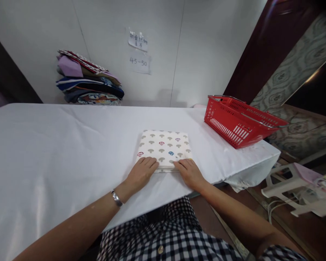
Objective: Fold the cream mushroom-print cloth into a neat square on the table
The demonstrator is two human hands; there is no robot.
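Observation:
A folded white cloth (165, 146) lies on the table in front of me, printed with grey mushrooms and a few red, blue and purple ones. Its folded layers show along the near edge. My left hand (141, 172) rests on the near left corner, fingers lying on top and pointing away from me. On the near right corner, my right hand (190, 173) lies in the same way, its thumb toward the middle of the edge. Both hands look flat on the cloth, though parts of the fingertips are hard to make out.
A white-covered table (78, 152) stretches left and right. At its back left, against the wall, stands a stack of folded fabrics (89, 79). A red shopping basket (239, 121) stands at the right end. Beyond it on the floor is a plastic stool (290, 181).

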